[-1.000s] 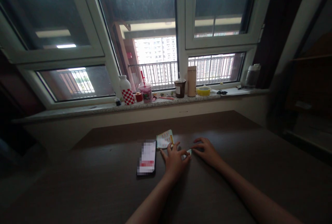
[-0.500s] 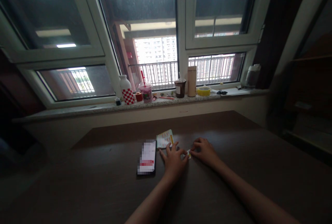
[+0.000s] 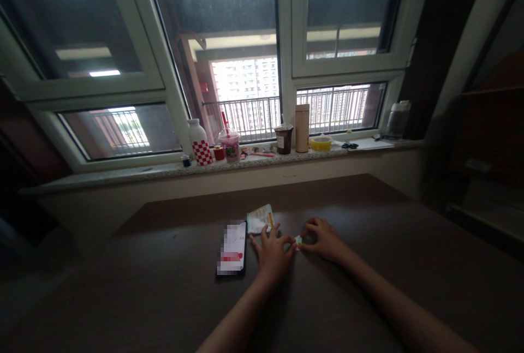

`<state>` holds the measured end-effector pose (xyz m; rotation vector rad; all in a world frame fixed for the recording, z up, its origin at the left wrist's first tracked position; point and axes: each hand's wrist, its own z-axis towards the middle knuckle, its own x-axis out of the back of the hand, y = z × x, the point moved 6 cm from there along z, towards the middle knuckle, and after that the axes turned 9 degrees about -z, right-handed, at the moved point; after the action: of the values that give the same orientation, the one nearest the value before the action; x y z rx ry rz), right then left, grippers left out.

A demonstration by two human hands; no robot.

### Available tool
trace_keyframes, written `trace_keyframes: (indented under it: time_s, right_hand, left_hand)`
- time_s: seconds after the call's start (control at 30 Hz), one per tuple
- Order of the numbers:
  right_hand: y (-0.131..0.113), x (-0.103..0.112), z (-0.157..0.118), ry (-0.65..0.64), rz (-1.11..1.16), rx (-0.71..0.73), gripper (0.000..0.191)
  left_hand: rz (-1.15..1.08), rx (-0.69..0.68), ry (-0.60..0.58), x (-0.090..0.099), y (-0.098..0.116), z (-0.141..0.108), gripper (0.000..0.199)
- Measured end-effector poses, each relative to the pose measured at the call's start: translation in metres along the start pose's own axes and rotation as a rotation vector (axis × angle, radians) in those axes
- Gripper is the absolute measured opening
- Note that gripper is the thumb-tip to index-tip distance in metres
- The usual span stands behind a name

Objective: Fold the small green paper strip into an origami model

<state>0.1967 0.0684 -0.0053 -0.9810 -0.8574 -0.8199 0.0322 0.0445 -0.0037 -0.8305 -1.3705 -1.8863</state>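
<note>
Paper-like piece (image 3: 298, 240), small and pale, was held at the dark surface (image 3: 164, 304) between the left hand (image 3: 275, 255) and right hand (image 3: 325, 238), apparently for steadiness. Its left edge was pinched in the left grip; whether the right was clamped could not be told. The phone (image 3: 232, 249) and printed packet (image 3: 260, 219) were kept beside the left hand; the windowsill (image 3: 123, 175) was lined with drinks.

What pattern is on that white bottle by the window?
Red and white checks, low on the white bottle; best in the head view.
</note>
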Motion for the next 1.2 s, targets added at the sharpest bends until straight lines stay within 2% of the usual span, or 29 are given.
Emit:
trace_keyframes:
  time_s: [0.23,0.4,0.67,1.2]
  right_hand:
    - [0.0044,-0.0009,-0.0017,-0.017,0.047,0.024,0.035]
    - [0.0057,-0.0034,-0.0004,0.019,0.051,0.014,0.020]
    - [-0.0030,-0.0039,0.0012,0.062,-0.065,-0.009,0.013]
    - [-0.0022,0.0012,-0.0057,0.048,0.010,0.062,0.030]
  left_hand:
    - [-0.020,0.001,0.011,-0.0010,-0.0009,0.0002,0.017]
    - [-0.019,0.003,0.002,-0.0011,-0.0016,0.0006,0.016]
    - [-0.008,-0.027,0.029,-0.0012,-0.0008,0.0002,0.015]
    - [-0.006,-0.019,0.027,-0.0003,-0.0003,-0.0023,0.017]
